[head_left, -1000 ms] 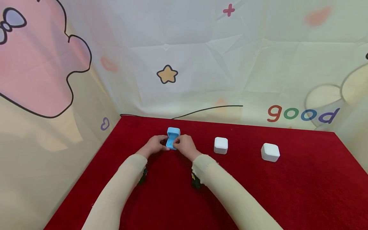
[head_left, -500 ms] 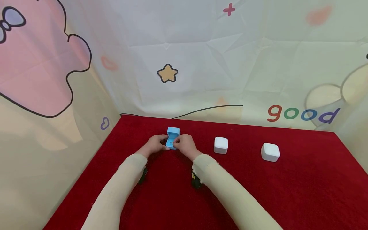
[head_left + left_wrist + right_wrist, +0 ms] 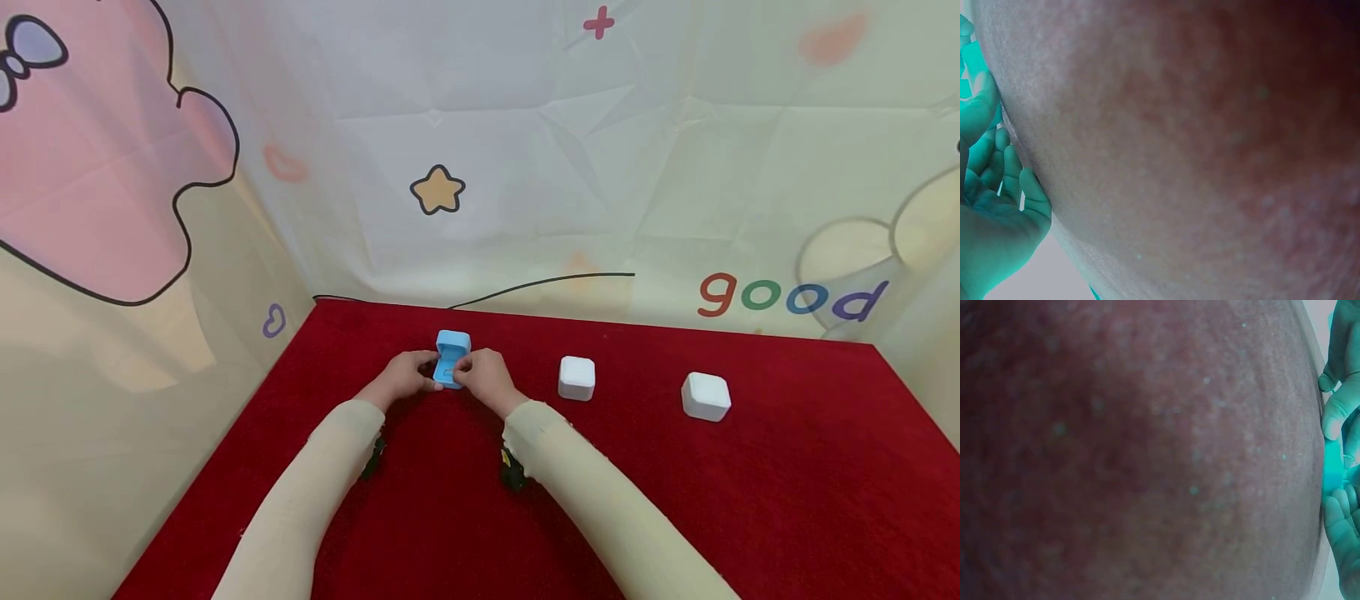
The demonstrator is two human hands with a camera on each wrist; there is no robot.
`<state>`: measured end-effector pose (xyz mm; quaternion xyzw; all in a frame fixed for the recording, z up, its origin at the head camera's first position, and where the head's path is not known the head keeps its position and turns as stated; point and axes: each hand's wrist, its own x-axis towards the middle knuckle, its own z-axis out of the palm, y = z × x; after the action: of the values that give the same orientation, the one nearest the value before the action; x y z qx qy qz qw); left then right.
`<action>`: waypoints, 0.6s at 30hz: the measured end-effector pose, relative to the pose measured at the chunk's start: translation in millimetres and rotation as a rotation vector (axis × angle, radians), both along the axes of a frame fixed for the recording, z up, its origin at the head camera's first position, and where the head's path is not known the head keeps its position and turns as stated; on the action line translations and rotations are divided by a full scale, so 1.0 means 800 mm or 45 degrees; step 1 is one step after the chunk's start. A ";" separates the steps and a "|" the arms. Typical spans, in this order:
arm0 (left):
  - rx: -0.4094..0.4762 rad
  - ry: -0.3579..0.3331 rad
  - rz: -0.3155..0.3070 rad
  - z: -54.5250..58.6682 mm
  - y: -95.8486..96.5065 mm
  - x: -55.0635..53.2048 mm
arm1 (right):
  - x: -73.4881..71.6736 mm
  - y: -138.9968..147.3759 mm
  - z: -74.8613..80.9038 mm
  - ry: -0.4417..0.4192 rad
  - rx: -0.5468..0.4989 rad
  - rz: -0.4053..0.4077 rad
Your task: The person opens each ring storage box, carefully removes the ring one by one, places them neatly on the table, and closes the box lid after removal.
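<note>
A light blue ring box point(image 3: 453, 342) stands with its lid raised near the back left of the red cloth. My left hand point(image 3: 405, 377) grips its left side, the thumb at the front lower corner. From the right, my right hand point(image 3: 489, 379) pinches a small thin ring point(image 3: 447, 372) at the box's cushion. The fingertips partly hide the ring, so I cannot tell whether it sits in the slot. At its left edge, the left wrist view catches my left hand point(image 3: 1000, 231) against the box point(image 3: 975, 59). The right wrist view has the box point(image 3: 1333, 465) between both hands.
Two closed white boxes stand to the right, one nearer point(image 3: 576, 379) and one farther point(image 3: 706, 397). Red cloth point(image 3: 442, 517) covers the table. A printed curtain point(image 3: 510, 208) rises behind its back edge. Blurred cloth fills most of both wrist views.
Both hands stay at the blue ring box. My right fingertips have shifted very slightly at the cushion, and a little more of the ring shows; the white boxes have not moved.
</note>
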<state>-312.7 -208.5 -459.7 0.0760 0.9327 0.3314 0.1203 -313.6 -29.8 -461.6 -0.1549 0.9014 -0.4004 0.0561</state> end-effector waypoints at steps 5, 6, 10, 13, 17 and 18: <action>-0.001 0.002 -0.001 0.000 0.000 0.000 | 0.000 0.001 0.000 -0.009 -0.005 -0.005; 0.000 0.002 -0.001 0.000 0.000 0.000 | 0.000 0.001 0.000 -0.008 -0.006 -0.003; -0.006 0.004 -0.005 -0.001 0.001 -0.001 | 0.000 0.002 -0.001 -0.006 -0.003 -0.001; -0.005 -0.002 0.000 -0.001 0.001 -0.002 | 0.000 0.002 -0.001 -0.014 -0.004 -0.003; -0.006 -0.011 0.004 -0.002 0.000 -0.003 | 0.000 0.003 0.000 -0.016 -0.011 0.000; -0.014 -0.009 -0.001 -0.002 0.000 -0.003 | 0.000 0.003 0.000 -0.016 -0.012 0.001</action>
<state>-314.7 -208.5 -461.2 0.0745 0.9340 0.3266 0.1243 -313.9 -27.5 -461.6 -0.1530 0.8991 -0.4056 0.0611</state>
